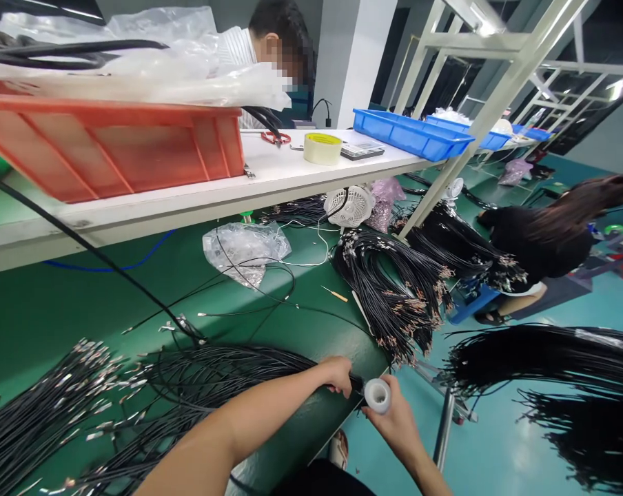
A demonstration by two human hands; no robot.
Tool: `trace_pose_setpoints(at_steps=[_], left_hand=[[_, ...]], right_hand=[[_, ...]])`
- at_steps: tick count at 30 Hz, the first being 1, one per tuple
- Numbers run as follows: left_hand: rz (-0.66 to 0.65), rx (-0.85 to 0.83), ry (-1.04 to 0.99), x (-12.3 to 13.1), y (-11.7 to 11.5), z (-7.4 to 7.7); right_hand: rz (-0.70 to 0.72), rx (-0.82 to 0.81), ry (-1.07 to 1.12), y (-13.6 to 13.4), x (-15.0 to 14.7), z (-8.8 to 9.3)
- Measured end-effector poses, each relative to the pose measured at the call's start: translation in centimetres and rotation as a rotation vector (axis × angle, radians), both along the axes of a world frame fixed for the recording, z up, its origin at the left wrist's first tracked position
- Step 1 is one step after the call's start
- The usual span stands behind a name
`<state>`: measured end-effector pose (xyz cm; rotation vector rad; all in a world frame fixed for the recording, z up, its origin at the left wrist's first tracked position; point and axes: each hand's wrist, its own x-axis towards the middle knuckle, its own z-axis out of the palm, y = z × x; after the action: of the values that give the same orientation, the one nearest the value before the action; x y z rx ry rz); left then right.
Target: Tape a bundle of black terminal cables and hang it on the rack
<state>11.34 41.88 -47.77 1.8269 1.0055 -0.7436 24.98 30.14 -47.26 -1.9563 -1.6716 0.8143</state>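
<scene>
My left hand (337, 374) is closed around one end of a bundle of black cables (249, 362) lying on the green table. In my right hand (398, 421) is a small roll of whitish translucent tape or film (378, 395), its hollow core facing up. The roll is close beside the cable ends, just past the table's front edge. Whether a strip from it touches the cables cannot be made out. Another bundle of black cables with metal-tipped ends (74, 393) lies to the left.
Looped black cables with copper ends (394, 296) lie behind my hands, near a screwdriver-like tool (335, 295) and a plastic bag (247, 248). A shelf (275, 169) overhead carries a red bin (136, 151) and a tape roll (322, 148). More cables (544, 355) hang at right. Two people are nearby.
</scene>
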Motion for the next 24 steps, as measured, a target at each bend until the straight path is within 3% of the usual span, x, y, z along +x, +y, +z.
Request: trace_pose_setpoints(at_steps=[5, 9, 16, 24], left_hand=[[0.020, -0.007, -0.020, -0.1, 0.4, 0.3], [0.041, -0.027, -0.033, 0.0, 0.7, -0.2], [0.068, -0.092, -0.032, 0.2, 1.0, -1.2], [0.034, -0.231, -0.024, 0.5, 1.9, -1.8]], right_hand=[[0.016, 0.057, 0.055, -0.3, 0.0, -0.4], [0.059, 0.069, 0.067, -0.7, 0.0, 0.2], [0.000, 0.015, 0.002, -2.0, -1.1, 1.1], [0.245, 0.266, -0.286, -3.1, -2.4, -2.1]])
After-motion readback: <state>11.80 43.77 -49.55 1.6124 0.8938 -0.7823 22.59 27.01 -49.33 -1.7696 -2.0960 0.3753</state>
